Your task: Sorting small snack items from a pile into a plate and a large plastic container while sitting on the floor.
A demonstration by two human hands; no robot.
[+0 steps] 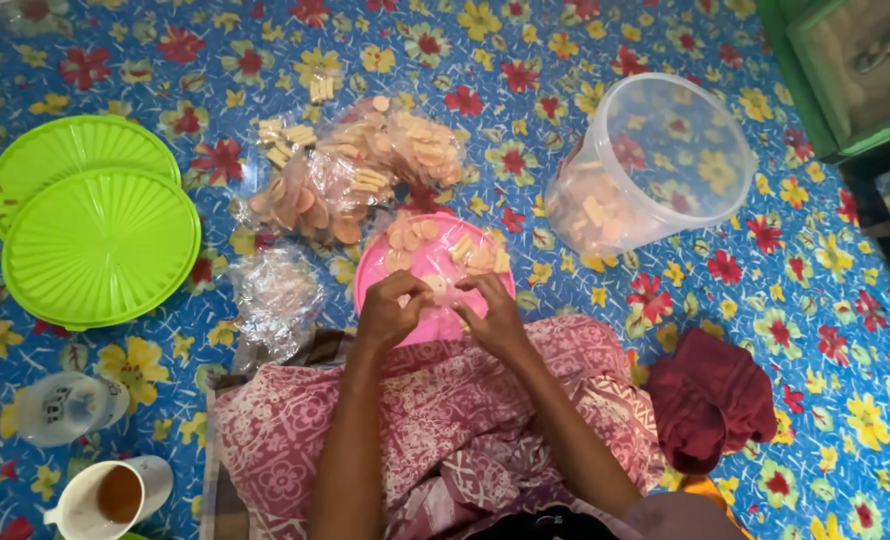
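My left hand (390, 308) and my right hand (492, 312) meet over a round pink plate (427, 262) resting at my knees. Together they pinch a small clear plastic bag (443, 292) with a pale snack piece in it. Several round and stick-shaped crackers (455, 250) lie on the far half of the plate. Beyond the plate sits a heap of filled clear packets (365, 165) of the same crackers. My lap is covered by a pink patterned cloth (435, 420).
A clear plastic tub (655, 165) lies tilted at the right with crackers inside. Two green round lids (90, 225) are stacked at the left. Empty clear bags (275, 295), a cup of brown drink (110, 495), a clear jug (65, 405) and a dark red cloth (710, 400) lie around on the floral mat.
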